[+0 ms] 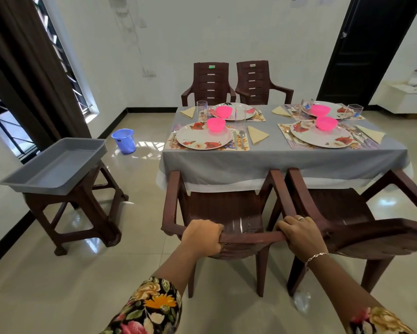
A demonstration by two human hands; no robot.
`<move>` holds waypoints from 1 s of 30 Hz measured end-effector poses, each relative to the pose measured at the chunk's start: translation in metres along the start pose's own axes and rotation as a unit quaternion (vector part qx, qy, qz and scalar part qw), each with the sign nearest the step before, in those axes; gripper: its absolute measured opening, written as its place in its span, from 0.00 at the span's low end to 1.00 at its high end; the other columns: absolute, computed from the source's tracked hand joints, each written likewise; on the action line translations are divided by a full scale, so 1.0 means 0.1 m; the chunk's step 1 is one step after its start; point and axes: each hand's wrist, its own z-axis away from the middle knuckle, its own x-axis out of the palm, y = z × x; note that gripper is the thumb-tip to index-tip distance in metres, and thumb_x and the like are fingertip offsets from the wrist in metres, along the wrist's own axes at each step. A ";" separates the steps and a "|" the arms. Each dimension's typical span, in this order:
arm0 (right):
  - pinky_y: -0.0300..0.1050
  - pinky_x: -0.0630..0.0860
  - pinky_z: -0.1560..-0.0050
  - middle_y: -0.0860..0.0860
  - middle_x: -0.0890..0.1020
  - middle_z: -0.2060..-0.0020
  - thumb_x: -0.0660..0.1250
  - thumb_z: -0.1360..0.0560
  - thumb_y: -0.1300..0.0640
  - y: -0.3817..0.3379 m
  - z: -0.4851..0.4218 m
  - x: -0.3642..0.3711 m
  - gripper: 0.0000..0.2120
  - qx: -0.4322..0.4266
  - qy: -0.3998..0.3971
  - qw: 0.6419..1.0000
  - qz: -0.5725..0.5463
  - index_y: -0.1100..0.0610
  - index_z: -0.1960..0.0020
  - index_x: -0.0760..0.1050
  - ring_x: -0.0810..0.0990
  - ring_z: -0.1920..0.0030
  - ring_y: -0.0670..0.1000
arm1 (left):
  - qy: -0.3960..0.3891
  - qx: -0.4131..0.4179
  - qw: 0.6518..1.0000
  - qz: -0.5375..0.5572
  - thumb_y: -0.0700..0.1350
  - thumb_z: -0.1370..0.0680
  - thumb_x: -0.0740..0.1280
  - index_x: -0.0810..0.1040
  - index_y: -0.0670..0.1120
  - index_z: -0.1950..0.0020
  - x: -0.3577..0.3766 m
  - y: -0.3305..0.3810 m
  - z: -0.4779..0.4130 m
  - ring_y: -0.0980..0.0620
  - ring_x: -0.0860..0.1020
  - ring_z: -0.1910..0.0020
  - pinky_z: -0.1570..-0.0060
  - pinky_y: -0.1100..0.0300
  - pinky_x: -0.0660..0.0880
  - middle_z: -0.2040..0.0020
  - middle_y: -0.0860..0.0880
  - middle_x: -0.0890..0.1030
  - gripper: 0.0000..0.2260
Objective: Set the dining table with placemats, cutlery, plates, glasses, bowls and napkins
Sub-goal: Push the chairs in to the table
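Dining table (284,160): stands mid-room, far of us, under a grey cloth, with four places laid. Near-left place checked: placemat (244,146), plate (197,138), pink bowl (215,124) set on the plate, cutlery (241,135) to the plate's right, and a folded napkin (256,135) right of that. The other three places look alike. Glasses (202,109) show at the far places; we cannot confirm one for each seat.

Hands: left hand (202,237) curls round the top rail of the near-left chair (226,213). Right hand (299,233) grips the same rail at its right end, fingers over the top. A two-handed hold at both ends suits sliding the chair squarely; we judge the laying done and the seating being adjusted.

Obstacles: the near-right chair (342,208) sits just beside, its arm close to our right hand, so side clearance is tight. The table edge and hanging cloth limit forward travel.

Surroundings: grey tray (55,165) on a brown stool (82,213), left and well apart. Blue bucket (123,141) on the floor, left of the table. Two far chairs (211,80) stand behind it.
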 end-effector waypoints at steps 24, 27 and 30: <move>0.53 0.66 0.38 0.54 0.78 0.42 0.72 0.40 0.57 -0.03 0.30 -0.02 0.32 0.060 0.031 0.997 -0.025 0.52 0.36 0.70 0.72 0.39 0.56 | 0.208 -0.054 0.977 0.007 0.44 0.38 0.76 0.67 0.43 0.30 0.36 0.42 0.02 0.39 0.74 0.37 0.35 0.40 0.65 0.39 0.41 0.77 0.38; 0.54 0.52 0.29 0.57 0.68 0.31 0.67 0.40 0.61 -0.03 0.79 0.02 0.40 0.130 0.035 0.991 -0.018 0.53 0.29 0.61 0.62 0.30 0.57 | 0.297 0.089 0.948 0.065 0.39 0.32 0.65 0.63 0.44 0.29 0.57 0.99 0.05 0.39 0.61 0.28 0.27 0.42 0.50 0.29 0.40 0.66 0.31; 0.52 0.55 0.31 0.57 0.67 0.31 0.58 0.38 0.60 -0.02 1.35 0.09 0.38 0.162 -0.001 0.987 -0.008 0.53 0.28 0.58 0.62 0.31 0.57 | 0.258 0.167 0.945 0.108 0.38 0.29 0.59 0.68 0.44 0.31 0.90 1.48 0.05 0.41 0.62 0.28 0.27 0.47 0.51 0.29 0.41 0.69 0.26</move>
